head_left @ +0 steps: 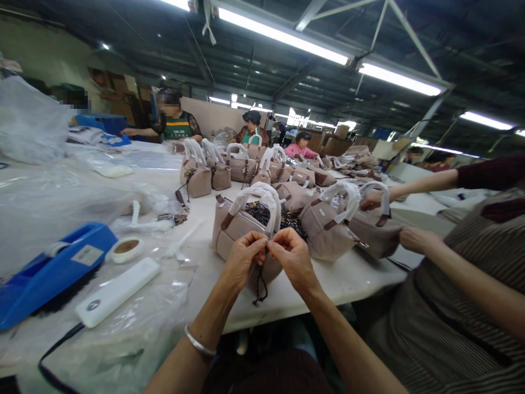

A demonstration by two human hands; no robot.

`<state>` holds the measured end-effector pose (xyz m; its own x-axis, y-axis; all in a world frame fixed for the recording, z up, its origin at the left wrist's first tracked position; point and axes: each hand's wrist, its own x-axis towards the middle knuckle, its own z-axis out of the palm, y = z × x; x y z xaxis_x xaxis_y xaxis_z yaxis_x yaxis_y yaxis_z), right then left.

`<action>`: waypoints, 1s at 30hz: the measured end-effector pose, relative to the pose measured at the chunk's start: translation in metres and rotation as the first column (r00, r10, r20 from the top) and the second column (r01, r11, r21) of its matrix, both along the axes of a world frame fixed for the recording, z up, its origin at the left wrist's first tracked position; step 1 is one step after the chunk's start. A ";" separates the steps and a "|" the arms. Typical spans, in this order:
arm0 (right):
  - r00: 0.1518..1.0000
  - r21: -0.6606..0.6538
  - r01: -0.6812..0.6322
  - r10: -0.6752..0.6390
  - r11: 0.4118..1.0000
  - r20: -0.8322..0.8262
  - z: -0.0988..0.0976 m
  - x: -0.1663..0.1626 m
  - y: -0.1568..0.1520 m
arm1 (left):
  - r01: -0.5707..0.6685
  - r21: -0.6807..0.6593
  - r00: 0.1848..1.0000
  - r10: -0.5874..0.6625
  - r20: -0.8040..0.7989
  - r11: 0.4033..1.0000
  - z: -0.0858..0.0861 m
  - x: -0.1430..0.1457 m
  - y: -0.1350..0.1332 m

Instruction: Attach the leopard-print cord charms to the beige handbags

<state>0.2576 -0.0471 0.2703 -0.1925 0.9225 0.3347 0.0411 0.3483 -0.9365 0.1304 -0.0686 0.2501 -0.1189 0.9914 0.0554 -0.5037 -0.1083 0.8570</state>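
Observation:
In front of me a beige handbag [223, 227] stands upright on the white table, its handles [262, 191] wrapped in white film. Dark chain or cord [291, 221] lies in and behind its top. My left hand [248, 253] and my right hand [292, 254] meet at the bag's near right end, thumbs and forefingers pinched together. What sits between the fingertips is too small to make out. Below them a dark braided cord [259, 284] dangles beside the bag. Close by on the right stands another beige handbag [328, 230].
A blue tape dispenser [53, 268], a tape roll [125, 249] and a white corded device [117, 293] lie at left among clear plastic bags [49, 202]. More handbags [197, 178] stand farther back. On the right, a co-worker's hands [414, 239] hold a brown-grey handbag [375, 232].

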 end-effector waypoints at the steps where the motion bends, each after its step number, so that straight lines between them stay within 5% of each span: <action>1: 1.000 0.000 0.000 0.000 1.000 0.001 0.000 0.000 0.000 | 0.002 -0.004 1.000 -0.002 0.000 1.000 0.000 0.000 0.000; 9: 1.000 0.011 0.002 -0.002 1.000 0.031 0.001 0.000 0.000 | -0.003 0.004 1.000 0.003 0.018 1.000 -0.001 0.002 -0.001; 19: 0.994 -0.049 -0.046 0.042 0.998 -0.096 0.000 0.006 0.006 | 0.041 0.006 0.962 -0.041 0.269 0.999 0.003 -0.011 -0.006; 24: 0.993 -0.095 -0.081 0.072 0.992 -0.099 0.001 0.008 0.004 | -0.002 -0.008 0.980 0.003 0.201 1.000 0.001 -0.015 -0.004; 30: 0.993 -0.073 -0.117 0.119 0.990 0.015 0.010 0.009 0.001 | -0.139 0.006 0.988 0.140 -0.065 0.990 -0.003 -0.010 0.004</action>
<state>0.2669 -0.0457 0.2806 -0.3073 0.9143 0.2638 0.0221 0.2840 -0.9586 0.1200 -0.0651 0.2473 -0.2522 0.9652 0.0692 -0.4271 -0.1752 0.8871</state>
